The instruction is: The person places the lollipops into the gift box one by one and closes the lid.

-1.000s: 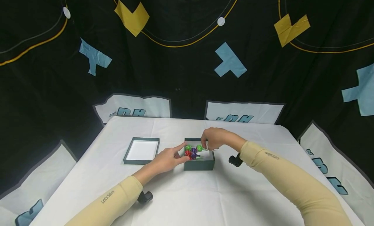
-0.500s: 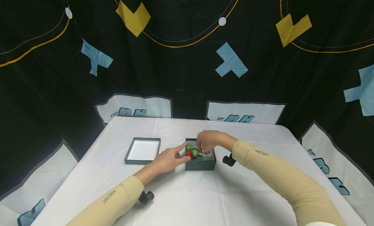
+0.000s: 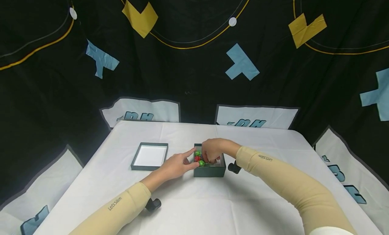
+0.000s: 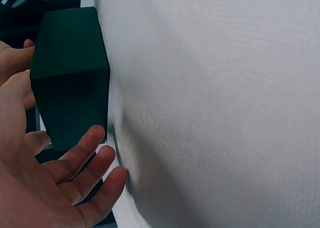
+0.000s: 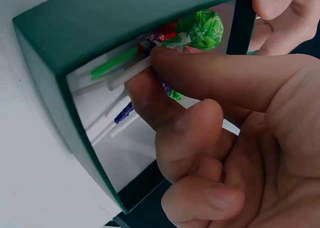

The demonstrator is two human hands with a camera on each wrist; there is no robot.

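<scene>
A dark green open box stands on the white table, with several wrapped lollipops inside. My right hand reaches into it. Thumb and forefinger pinch the white stick of a lollipop whose green wrapped head lies toward the box's left end. Beneath the fingers, purple wrapping and more sticks show; a red head is partly hidden. My left hand touches the box's left side, forefinger and thumb stretched along its rim. Its other fingers spread loosely beside the box wall.
Left of the box lies its shallow lid, white inside face up. White cloth covers the table. Behind hangs a black curtain with yellow and blue shapes on it.
My right hand has moved left and down into the box, bringing the green lollipop from the back middle to the front left. The left hand keeps its place at the box.
</scene>
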